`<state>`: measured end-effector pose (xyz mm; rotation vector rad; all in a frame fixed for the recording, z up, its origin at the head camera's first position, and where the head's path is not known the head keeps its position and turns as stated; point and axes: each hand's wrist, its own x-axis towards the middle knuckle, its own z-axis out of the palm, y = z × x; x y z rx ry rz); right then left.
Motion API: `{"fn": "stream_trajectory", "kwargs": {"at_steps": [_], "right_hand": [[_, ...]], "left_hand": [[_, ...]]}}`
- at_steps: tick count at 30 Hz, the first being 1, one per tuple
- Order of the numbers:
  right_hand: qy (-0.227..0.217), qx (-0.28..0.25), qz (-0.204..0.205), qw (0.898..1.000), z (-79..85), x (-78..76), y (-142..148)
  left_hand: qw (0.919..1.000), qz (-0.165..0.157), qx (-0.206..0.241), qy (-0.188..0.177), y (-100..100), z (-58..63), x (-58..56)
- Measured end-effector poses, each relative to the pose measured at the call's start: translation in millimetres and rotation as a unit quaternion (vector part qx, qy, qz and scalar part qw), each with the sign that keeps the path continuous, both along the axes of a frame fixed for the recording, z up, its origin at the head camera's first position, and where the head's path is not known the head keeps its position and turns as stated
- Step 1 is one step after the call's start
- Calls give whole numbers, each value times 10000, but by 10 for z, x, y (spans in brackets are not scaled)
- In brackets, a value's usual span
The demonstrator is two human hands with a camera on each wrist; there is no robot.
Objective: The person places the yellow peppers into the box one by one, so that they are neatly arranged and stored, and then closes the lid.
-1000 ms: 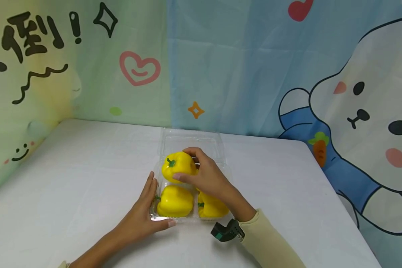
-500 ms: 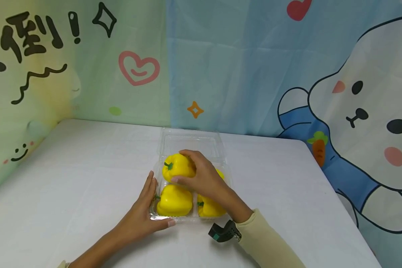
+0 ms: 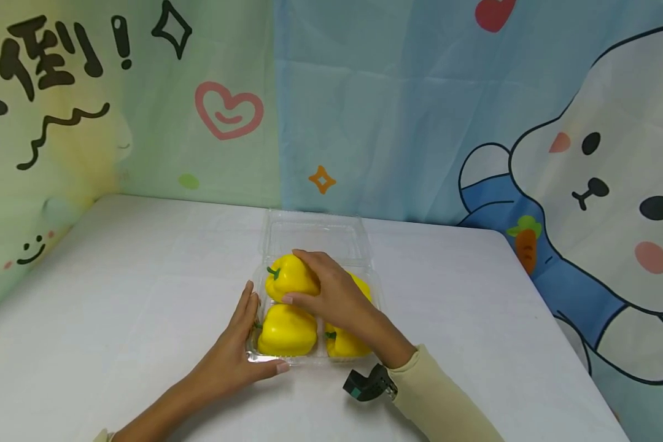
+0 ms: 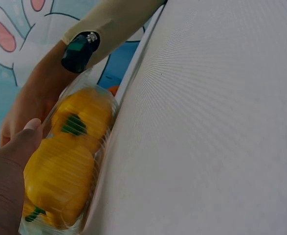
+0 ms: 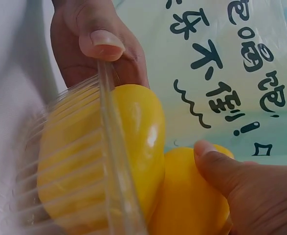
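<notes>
A clear plastic clamshell container (image 3: 258,270) lies open in the head view, its lid folded back. My right hand (image 3: 337,291) grips a yellow bell pepper (image 3: 290,277) at the container's far left, thumb on the near side and fingers over the far side. A second yellow bell pepper (image 3: 288,331) lies in the near left compartment. Another bell pepper (image 3: 342,344) sits near right, and one more pepper (image 3: 361,285) behind it is mostly hidden by my right hand. My left hand (image 3: 234,344) holds the container's near left corner, its thumb (image 5: 106,44) at the rim.
The container stands on a white-covered table (image 3: 143,307). A printed cloth backdrop (image 3: 392,123) rises behind the table and along its left side. A dark wrist device (image 3: 367,383) sticks out from the right sleeve (image 3: 442,393).
My right hand has moved slightly to the left and nearer with its bell pepper, and the far right pepper shows more. The left hand stays put on the container.
</notes>
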<state>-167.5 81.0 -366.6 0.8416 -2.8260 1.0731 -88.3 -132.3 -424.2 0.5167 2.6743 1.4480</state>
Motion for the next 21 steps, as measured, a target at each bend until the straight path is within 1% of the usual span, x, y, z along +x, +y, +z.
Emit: {"fn": "stream_trajectory", "kwargs": {"at_steps": [12,21], "right_hand": [[28,431,43,9991,-14,6,-15],[104,548,153,9983,16,14,-24]], "left_hand": [[10000,-36,19,20,2,-13,-3],[10000,-42,25,-7,-13,-12,-6]]}}
